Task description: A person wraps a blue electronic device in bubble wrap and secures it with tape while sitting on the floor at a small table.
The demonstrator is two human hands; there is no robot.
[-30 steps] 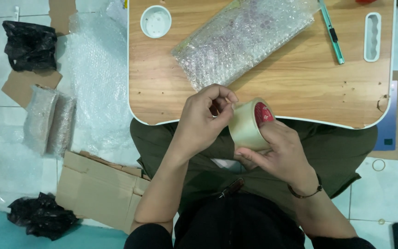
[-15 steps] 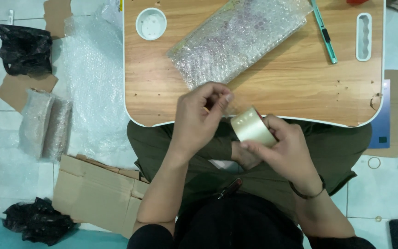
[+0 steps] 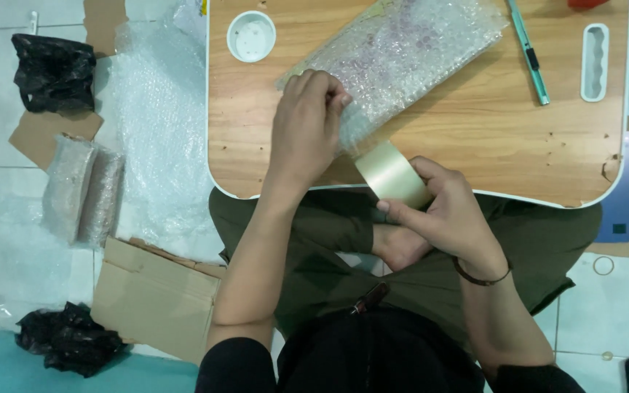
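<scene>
A low wooden tabletop with a white rim stands on a pale tiled floor under even light.

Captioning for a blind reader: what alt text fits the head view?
Seen from above, a seated person's right hand holds a tape roll while the left hand draws its strip over a bubble-wrapped parcel on a wooden lap table.

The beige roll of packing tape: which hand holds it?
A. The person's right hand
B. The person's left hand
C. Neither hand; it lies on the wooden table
A. The right hand grips the beige roll of packing tape at the table's near edge, while the left hand rests on the bubble-wrapped flat parcel.
</scene>
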